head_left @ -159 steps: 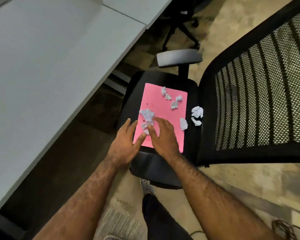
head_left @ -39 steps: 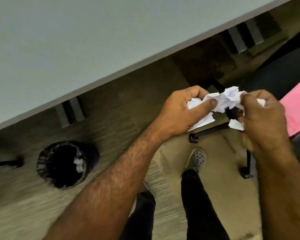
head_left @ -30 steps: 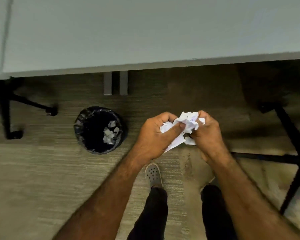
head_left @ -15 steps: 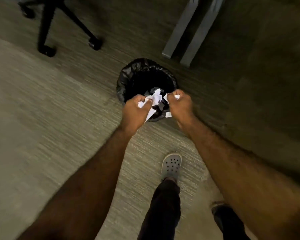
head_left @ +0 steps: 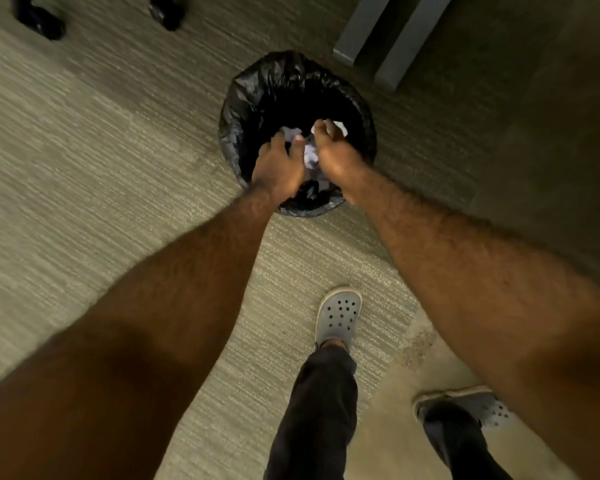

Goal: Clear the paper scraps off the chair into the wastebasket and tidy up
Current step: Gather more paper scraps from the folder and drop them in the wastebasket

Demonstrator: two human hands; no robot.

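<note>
**Two hands over a lined wastebasket, paper scraps between them**

The view looks straight down from the person's head at one stretch of striped carpet [head_left: 84, 161], which fills most of the frame and darkens toward the upper right. Two bare forearms reach forward from the bottom corners and meet over the middle.

One round wastebasket [head_left: 243, 109], lined with a crinkled black bag, stands on the carpet just above centre. Both hands sit over its opening, hiding its near half. The left hand [head_left: 278, 168] is knuckles-up, its fingers curled loosely downward with white paper showing at the tips; whether they are pinching it or letting go cannot be told through the blur. The right hand [head_left: 336, 154] lies just beside it, fingers bunched together and pointing down into the bin, with a scrap at the fingertips.

The paper scraps [head_left: 310, 155] show as a pale clump in the gap between the two hands, inside the rim of the wastebasket, with a few more small white pieces lower in the bag. An exact count is not possible.

Two grey desk legs [head_left: 381, 32] slant side by side at the top right, near the bin. Two grey perforated clogs are visible: the left clog [head_left: 338, 315] sits below the bin, and the right clog [head_left: 489, 408] is partly hidden by the right forearm. Two black chair casters [head_left: 167, 10] sit at the top left edge.
</note>
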